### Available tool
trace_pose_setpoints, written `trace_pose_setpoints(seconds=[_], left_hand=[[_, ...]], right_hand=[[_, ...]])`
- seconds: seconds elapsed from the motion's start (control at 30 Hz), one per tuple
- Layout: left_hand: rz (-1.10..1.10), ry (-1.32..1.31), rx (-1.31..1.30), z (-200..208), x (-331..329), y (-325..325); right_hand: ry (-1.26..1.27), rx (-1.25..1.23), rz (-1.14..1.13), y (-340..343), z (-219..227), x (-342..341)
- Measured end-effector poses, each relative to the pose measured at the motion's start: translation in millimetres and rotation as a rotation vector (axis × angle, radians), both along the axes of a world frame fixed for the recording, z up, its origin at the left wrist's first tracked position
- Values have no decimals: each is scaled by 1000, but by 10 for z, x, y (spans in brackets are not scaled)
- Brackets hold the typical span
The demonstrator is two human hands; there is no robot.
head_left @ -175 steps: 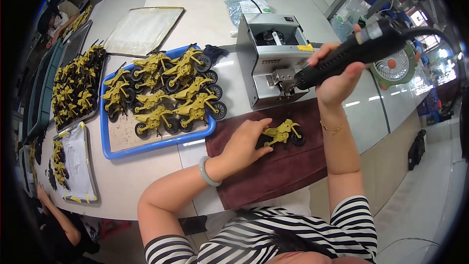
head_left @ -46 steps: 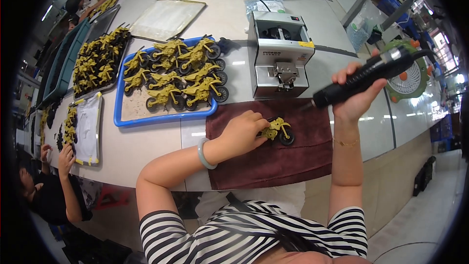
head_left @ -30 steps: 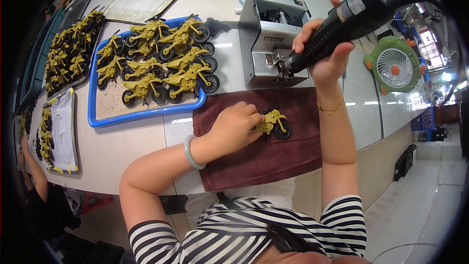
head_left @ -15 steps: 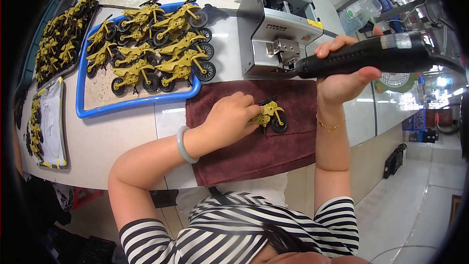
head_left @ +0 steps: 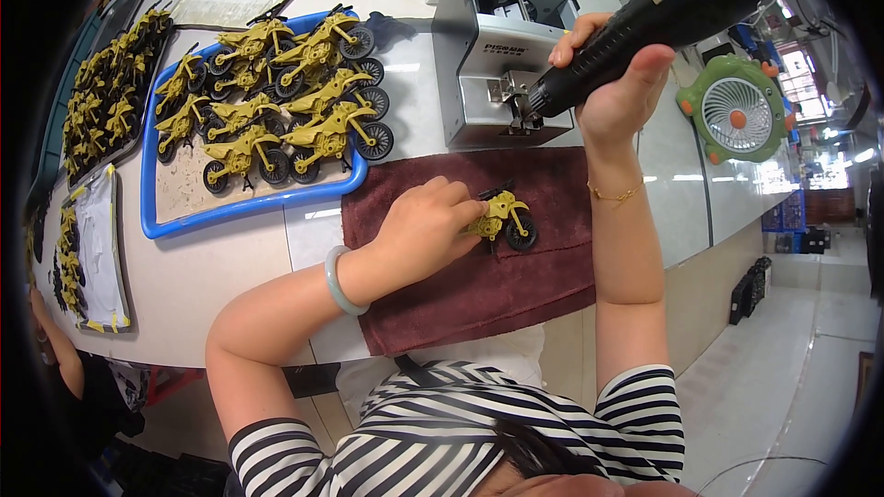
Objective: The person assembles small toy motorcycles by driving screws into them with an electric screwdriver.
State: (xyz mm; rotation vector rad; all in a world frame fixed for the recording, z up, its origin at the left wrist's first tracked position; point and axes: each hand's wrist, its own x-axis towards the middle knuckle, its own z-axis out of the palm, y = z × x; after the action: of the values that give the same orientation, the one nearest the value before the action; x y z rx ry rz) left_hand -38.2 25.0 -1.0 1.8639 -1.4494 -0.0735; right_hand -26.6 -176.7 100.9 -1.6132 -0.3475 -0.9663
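My left hand (head_left: 425, 228) rests on a maroon towel (head_left: 451, 308), its fingers closed around the rear part of a yellow toy motorcycle (head_left: 500, 213). The toy's front wheel, fork and handlebar stick out to the right of my fingers; its rear is hidden. Raised at the right, my right hand (head_left: 619, 99) grips a thick black electric screwdriver (head_left: 635, 26). The tool slants, with its lower end at the front outlet of a grey metal screw feeder (head_left: 490, 60). Whether the bit touches the outlet cannot be made out.
A blue-rimmed tray (head_left: 262, 213) left of the towel holds several yellow motorcycles. Farther left lie a dark tray of motorcycles (head_left: 110, 106) and a white sheet (head_left: 99, 253) with yellow parts. A green fan (head_left: 737, 110) stands right. Another person's arm (head_left: 57, 345) shows at the left rim.
My right hand has tipped the screwdriver more steeply, its rear end higher, its lower end still by the feeder. My left hand stays on the motorcycle. Another person's arm has appeared at the left.
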Motion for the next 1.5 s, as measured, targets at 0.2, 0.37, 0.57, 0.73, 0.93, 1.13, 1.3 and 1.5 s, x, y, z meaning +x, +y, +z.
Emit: trace_pose_setpoints(seconds=[0.2, 0.37, 0.57, 0.73, 0.93, 1.13, 1.3, 1.5], left_hand=[[13, 13, 3, -8, -1, 19], [16, 12, -6, -16, -3, 11], [14, 24, -9, -34, -4, 11], [17, 42, 10, -32, -9, -2], [8, 67, 20, -31, 12, -17], [-3, 62, 20, -13, 3, -23], [-10, 77, -80, -95, 14, 18], [35, 92, -99, -103, 60, -9]], right_hand=[[118, 102, -17, 257, -76, -363], [247, 202, -79, 527, -139, -731], [242, 201, -53, 592, -217, -766], [313, 154, -54, 593, -374, -746], [346, 231, 3, 525, -423, -698], [330, 263, 57, 502, -420, -715], [58, 200, 75, 414, -178, -629], [-53, 48, -124, 67, 122, -162]])
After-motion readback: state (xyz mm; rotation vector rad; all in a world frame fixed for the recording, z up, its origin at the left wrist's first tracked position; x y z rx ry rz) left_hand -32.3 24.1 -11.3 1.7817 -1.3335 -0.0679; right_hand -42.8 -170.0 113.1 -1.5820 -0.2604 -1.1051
